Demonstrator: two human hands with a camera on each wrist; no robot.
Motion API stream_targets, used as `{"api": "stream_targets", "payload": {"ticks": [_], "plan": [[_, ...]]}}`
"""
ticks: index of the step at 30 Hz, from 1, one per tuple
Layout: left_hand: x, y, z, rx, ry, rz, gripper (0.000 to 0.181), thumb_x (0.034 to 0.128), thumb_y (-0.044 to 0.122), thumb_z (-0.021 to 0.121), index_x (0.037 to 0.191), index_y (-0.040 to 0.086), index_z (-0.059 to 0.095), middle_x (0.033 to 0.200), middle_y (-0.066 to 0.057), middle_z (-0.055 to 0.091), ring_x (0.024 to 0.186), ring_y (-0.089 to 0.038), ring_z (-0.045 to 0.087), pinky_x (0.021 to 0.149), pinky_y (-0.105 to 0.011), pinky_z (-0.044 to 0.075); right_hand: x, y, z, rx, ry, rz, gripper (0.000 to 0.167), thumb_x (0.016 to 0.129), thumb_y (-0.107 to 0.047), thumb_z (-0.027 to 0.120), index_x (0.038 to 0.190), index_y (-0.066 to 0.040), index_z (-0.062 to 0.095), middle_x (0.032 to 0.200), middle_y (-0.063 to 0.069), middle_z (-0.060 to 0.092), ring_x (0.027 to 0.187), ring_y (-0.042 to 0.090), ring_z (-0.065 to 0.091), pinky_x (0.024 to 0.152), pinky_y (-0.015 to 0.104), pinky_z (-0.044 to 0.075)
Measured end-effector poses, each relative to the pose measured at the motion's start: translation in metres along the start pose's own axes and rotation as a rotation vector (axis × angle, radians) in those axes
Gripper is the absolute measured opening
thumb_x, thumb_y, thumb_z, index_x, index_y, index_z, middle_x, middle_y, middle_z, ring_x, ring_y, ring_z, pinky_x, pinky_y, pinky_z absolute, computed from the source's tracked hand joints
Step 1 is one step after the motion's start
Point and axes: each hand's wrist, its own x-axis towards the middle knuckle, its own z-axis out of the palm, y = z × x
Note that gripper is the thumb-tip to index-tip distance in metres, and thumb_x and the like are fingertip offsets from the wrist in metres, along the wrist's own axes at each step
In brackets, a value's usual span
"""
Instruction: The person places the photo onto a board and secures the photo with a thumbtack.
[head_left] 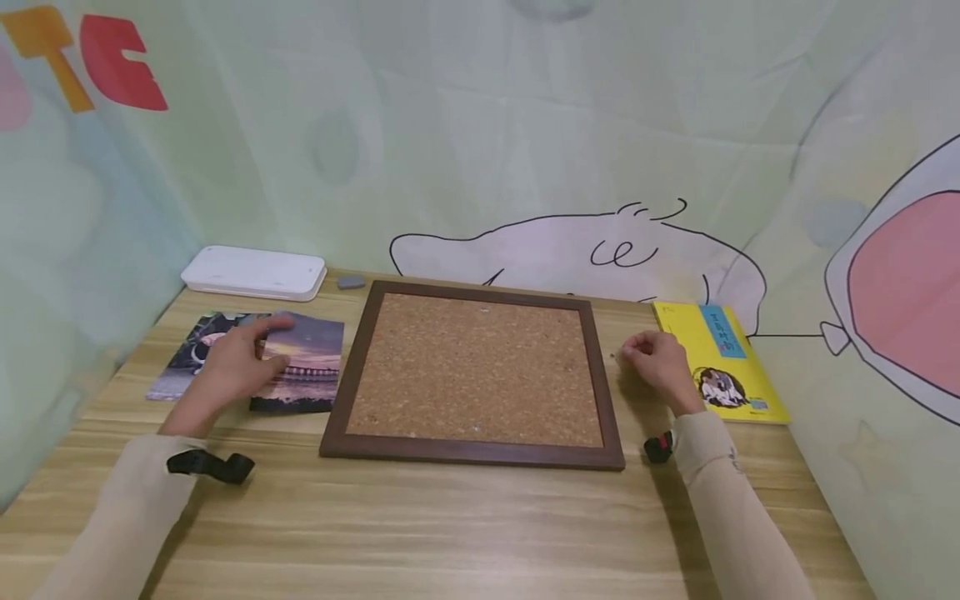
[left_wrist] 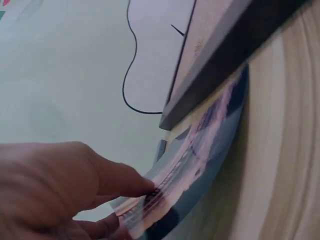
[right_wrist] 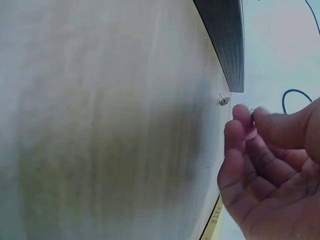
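My left hand [head_left: 236, 358] rests on a photo of a pier at sunset [head_left: 307, 367], its thumb and fingers spread and touching the print. In the left wrist view, the pier photo [left_wrist: 200, 145] bows in a curve. A second, darker photo [head_left: 183, 367] lies under and beside that hand. My right hand [head_left: 660, 362] is just right of the corkboard [head_left: 480, 367]; its thumb and index finger pinch a small pale thing, seemingly a thumbtack [right_wrist: 251, 113], mostly hidden by the fingertips. Another thumbtack [right_wrist: 224, 100] lies point-up on the table beside them.
The corkboard's brown wooden frame [head_left: 472, 451] lies flat mid-table. A yellow book [head_left: 757, 375] is at the right, partly behind the right hand. At the back left are a white case [head_left: 255, 272] and a small grey block [head_left: 350, 282]. Printed cloth walls enclose the table.
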Motion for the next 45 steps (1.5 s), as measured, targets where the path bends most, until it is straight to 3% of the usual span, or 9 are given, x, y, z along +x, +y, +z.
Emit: {"api": "stream_targets", "payload": {"ticks": [2, 11, 14, 18, 21, 27, 32, 37, 45], "plan": [[-0.001, 0.003, -0.002, -0.027, 0.012, -0.019, 0.057, 0.0966, 0.008, 0.071, 0.151, 0.003, 0.055, 0.080, -0.009, 0.051, 0.061, -0.017, 0.047, 0.053, -0.032, 0.036, -0.002, 0.000, 0.000, 0.024, -0.002, -0.012, 0.025, 0.110, -0.019, 0.059, 0.123, 0.000, 0.070, 0.120, 0.021, 0.074, 0.103, 0.028, 0.061, 0.087, 0.033, 0.049], [-0.009, 0.029, -0.020, -0.175, 0.017, -0.045, 0.055, 0.0986, 0.007, 0.068, 0.152, 0.010, 0.057, 0.091, -0.008, 0.045, 0.062, -0.009, 0.044, 0.051, -0.029, 0.041, -0.014, -0.010, -0.002, 0.138, 0.003, -0.004, 0.030, 0.111, -0.021, 0.060, 0.134, -0.004, 0.070, 0.130, 0.020, 0.072, 0.111, 0.030, 0.066, 0.092, 0.030, 0.053], [-0.009, 0.041, -0.024, -0.237, 0.025, -0.049, 0.055, 0.0994, 0.006, 0.067, 0.153, 0.012, 0.056, 0.099, -0.009, 0.044, 0.065, -0.009, 0.043, 0.051, -0.028, 0.043, -0.017, -0.017, -0.002, 0.155, 0.013, -0.022, 0.031, 0.110, -0.022, 0.063, 0.135, -0.005, 0.070, 0.130, 0.020, 0.071, 0.111, 0.030, 0.066, 0.091, 0.028, 0.054], [-0.006, 0.058, -0.023, -0.292, 0.020, -0.035, 0.055, 0.0999, 0.007, 0.068, 0.154, 0.013, 0.056, 0.123, -0.015, 0.048, 0.077, -0.009, 0.049, 0.055, -0.026, 0.048, -0.020, -0.027, -0.002, 0.158, 0.027, -0.049, 0.031, 0.109, -0.021, 0.064, 0.135, -0.004, 0.070, 0.131, 0.021, 0.072, 0.112, 0.031, 0.067, 0.090, 0.025, 0.054], [-0.003, 0.067, -0.018, -0.317, -0.004, -0.028, 0.056, 0.1000, 0.008, 0.069, 0.154, 0.013, 0.056, 0.136, -0.018, 0.048, 0.080, -0.009, 0.052, 0.057, -0.027, 0.051, -0.023, -0.035, 0.000, 0.157, 0.029, -0.064, 0.030, 0.109, -0.020, 0.064, 0.134, -0.005, 0.071, 0.131, 0.021, 0.072, 0.111, 0.031, 0.068, 0.087, 0.024, 0.054], [0.008, 0.082, -0.003, -0.380, -0.058, -0.008, 0.056, 0.0997, 0.009, 0.071, 0.153, 0.012, 0.056, 0.141, -0.021, 0.052, 0.077, -0.005, 0.055, 0.060, -0.025, 0.051, -0.028, -0.046, 0.004, 0.204, 0.028, -0.125, 0.031, 0.108, -0.021, 0.066, 0.132, -0.003, 0.072, 0.125, 0.022, 0.073, 0.104, 0.031, 0.067, 0.080, 0.019, 0.053], [0.018, 0.097, 0.011, -0.438, -0.107, 0.016, 0.053, 0.0995, 0.007, 0.070, 0.151, 0.010, 0.057, 0.142, -0.022, 0.051, 0.078, -0.008, 0.056, 0.062, -0.026, 0.051, -0.032, -0.055, 0.009, 0.262, 0.013, -0.131, 0.031, 0.108, -0.022, 0.067, 0.132, -0.004, 0.073, 0.127, 0.020, 0.073, 0.107, 0.031, 0.065, 0.086, 0.026, 0.056], [0.028, 0.107, 0.026, -0.502, -0.121, 0.037, 0.052, 0.0975, 0.004, 0.072, 0.147, 0.004, 0.059, 0.135, -0.022, 0.052, 0.073, -0.004, 0.057, 0.059, -0.024, 0.049, -0.034, -0.062, 0.023, 0.314, 0.018, -0.128, 0.027, 0.107, -0.019, 0.067, 0.127, -0.002, 0.074, 0.122, 0.020, 0.072, 0.102, 0.027, 0.063, 0.081, 0.024, 0.056], [0.033, 0.111, 0.047, -0.517, -0.140, 0.008, 0.051, 0.0967, 0.002, 0.072, 0.146, 0.004, 0.059, 0.116, -0.013, 0.048, 0.064, -0.004, 0.047, 0.058, -0.023, 0.044, -0.036, -0.055, 0.040, 0.358, 0.001, -0.120, 0.024, 0.107, -0.017, 0.067, 0.120, 0.001, 0.074, 0.104, 0.010, 0.070, 0.089, 0.023, 0.061, 0.075, 0.025, 0.056]]}}
